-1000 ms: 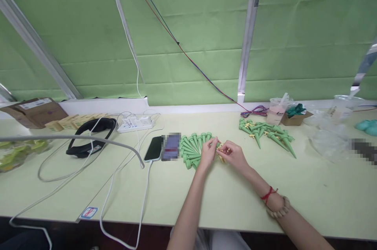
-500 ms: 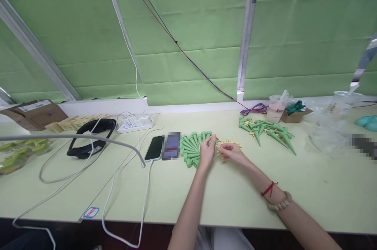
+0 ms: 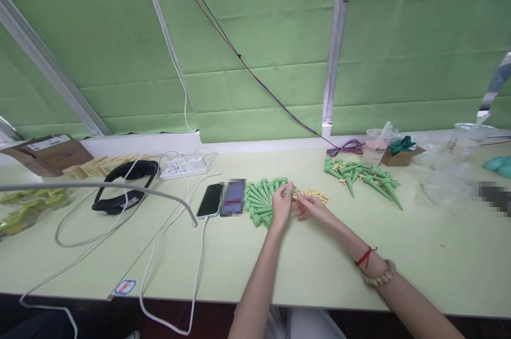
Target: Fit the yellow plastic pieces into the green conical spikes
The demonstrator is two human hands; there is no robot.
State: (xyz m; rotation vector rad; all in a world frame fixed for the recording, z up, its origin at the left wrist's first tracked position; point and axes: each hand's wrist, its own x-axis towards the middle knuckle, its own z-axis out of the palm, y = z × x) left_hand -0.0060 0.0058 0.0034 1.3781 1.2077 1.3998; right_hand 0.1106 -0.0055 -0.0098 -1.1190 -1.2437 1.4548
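Observation:
My left hand (image 3: 282, 204) is closed, fingers pointing away, beside a fan of green plastic spikes (image 3: 258, 195) with wide round heads. My right hand (image 3: 314, 209) pinches with thumb and forefinger right by the left fingertips. Whatever lies between the two hands is mostly hidden and too small to name. Just behind the right hand lies a small heap of yellow plastic pieces (image 3: 315, 193). Farther right, a second pile of green spikes (image 3: 373, 178) has yellow pieces on several of them.
Left of the fan lie a blurred-out phone (image 3: 232, 198) and a phone (image 3: 209, 200) on a white cable. A black headset band (image 3: 126, 203), a power strip (image 3: 183, 168) and a carton (image 3: 51, 155) stand farther left. A drink cup (image 3: 375, 147) and a small box (image 3: 401, 155) are back right.
The right fingers have shifted slightly and sit a little closer to the left fingertips. The left hand and the piles look nearly the same.

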